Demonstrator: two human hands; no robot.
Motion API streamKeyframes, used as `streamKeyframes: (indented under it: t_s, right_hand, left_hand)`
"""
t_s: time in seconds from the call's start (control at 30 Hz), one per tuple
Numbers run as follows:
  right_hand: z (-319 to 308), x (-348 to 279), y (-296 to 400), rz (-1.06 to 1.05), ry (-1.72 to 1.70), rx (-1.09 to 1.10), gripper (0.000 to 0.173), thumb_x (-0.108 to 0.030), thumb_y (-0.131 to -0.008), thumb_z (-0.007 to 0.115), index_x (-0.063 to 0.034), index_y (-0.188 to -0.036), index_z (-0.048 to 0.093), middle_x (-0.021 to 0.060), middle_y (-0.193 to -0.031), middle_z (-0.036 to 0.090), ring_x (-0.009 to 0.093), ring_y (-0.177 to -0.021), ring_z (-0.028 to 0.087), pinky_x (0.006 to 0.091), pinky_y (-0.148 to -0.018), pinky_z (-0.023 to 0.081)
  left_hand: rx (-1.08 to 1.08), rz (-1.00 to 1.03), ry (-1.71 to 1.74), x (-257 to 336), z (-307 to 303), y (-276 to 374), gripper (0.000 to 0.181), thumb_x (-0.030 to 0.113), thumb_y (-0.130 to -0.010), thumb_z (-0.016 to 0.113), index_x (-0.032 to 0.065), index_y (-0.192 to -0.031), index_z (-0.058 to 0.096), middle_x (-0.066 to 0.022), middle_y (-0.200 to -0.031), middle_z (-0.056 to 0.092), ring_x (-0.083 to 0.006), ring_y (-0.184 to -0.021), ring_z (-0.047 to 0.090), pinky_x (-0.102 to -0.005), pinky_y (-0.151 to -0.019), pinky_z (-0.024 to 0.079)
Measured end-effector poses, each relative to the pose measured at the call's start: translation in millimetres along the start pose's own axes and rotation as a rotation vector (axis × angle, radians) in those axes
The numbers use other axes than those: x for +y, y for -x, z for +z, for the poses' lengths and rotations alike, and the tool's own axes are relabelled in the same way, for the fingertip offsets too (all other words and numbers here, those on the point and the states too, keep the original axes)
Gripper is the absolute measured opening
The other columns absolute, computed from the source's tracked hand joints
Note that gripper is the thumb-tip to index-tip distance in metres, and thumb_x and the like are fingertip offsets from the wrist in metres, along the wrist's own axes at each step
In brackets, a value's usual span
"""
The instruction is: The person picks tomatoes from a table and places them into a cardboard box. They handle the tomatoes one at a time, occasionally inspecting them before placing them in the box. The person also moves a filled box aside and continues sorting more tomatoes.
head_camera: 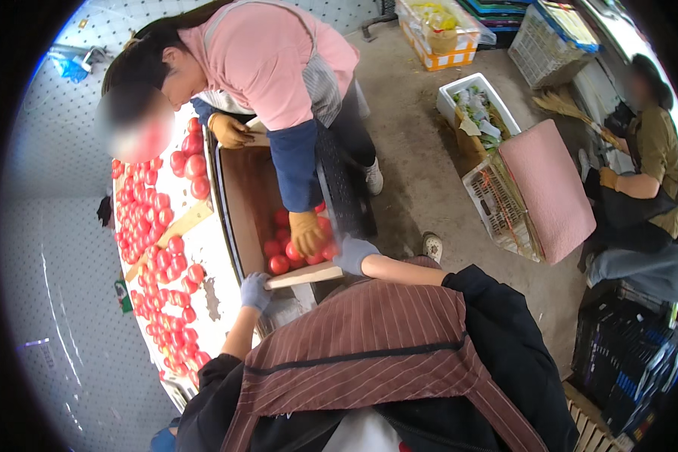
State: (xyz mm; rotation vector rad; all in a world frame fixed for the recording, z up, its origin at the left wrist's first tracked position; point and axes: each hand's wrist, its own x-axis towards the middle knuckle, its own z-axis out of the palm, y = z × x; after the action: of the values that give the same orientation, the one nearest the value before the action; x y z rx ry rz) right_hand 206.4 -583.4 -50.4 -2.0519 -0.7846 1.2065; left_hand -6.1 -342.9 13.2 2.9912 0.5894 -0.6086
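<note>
A deep bin [254, 186] with a wooden near edge [305, 276] stands before me, with red tomatoes [279, 264] in its near part. My left hand [255, 291], in a grey glove, grips the left end of that wooden edge. My right hand [355, 255], also grey-gloved, lies at the bin's near right corner, its fingers partly hidden; whether they close on the rim I cannot tell. A co-worker's yellow-gloved hand [307, 233] reaches onto the tomatoes in the bin, and the other gloved hand [230, 131] rests at its far edge.
On the left, a white table [217, 257] bears many tomatoes, parted by a wooden strip [186, 223]. A co-worker [282, 62] leans over the bin. To the right are a foam box [444, 96], a plastic crate [489, 195], a pink-topped piece [548, 192] and another seated person [655, 152].
</note>
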Motion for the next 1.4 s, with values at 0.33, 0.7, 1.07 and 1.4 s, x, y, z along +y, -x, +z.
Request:
streamKeyframes:
  t_s: [0.33,0.7,1.07,1.4]
  right_hand:
    - [-16,-7,11,0.081,0.005,-0.01,0.062,-0.035,-0.074,0.058,0.0017,-0.122,0.043,0.0315,-0.105,0.058,0.044,-0.099,0.057,0.0449,-0.086,0.046]
    - [2,-1,13,0.149,-0.115,0.168,0.063,-0.031,-0.075,0.055,-0.0045,-0.129,0.035,0.0293,-0.107,0.058,0.045,-0.102,0.055,0.0449,-0.088,0.045]
    - [24,35,1,0.128,-0.093,0.204,0.074,-0.034,-0.075,0.061,-0.0003,-0.133,0.029,0.0299,-0.109,0.057,0.043,-0.104,0.055,0.0431,-0.089,0.044]
    - [17,10,10,0.211,-0.15,0.207,0.076,-0.034,-0.075,0.063,0.0005,-0.134,0.03,0.0268,-0.117,0.055,0.038,-0.109,0.055,0.0391,-0.093,0.043]
  left_hand:
    - [0.087,0.088,0.033,-5,7,-5,0.021,0.009,-0.066,0.061,0.0164,-0.086,0.065,-0.0053,-0.086,0.059,-0.026,-0.088,0.056,-0.0382,-0.078,0.042]
    - [-0.311,0.401,0.619,-24,-1,-37,0.034,0.031,-0.08,0.065,0.0083,-0.105,0.064,-0.0126,-0.103,0.063,-0.0295,-0.098,0.058,-0.0399,-0.088,0.044]
    - [-0.638,0.722,0.286,-32,83,-106,0.049,0.041,-0.088,0.05,0.0069,-0.123,0.052,-0.0224,-0.137,0.038,-0.0372,-0.123,0.04,-0.0418,-0.102,0.036]
    - [-0.414,0.512,-0.307,-20,61,-131,0.039,0.015,-0.083,0.054,0.0179,-0.122,0.053,-0.0129,-0.134,0.039,-0.0342,-0.113,0.051,-0.0523,-0.083,0.043]
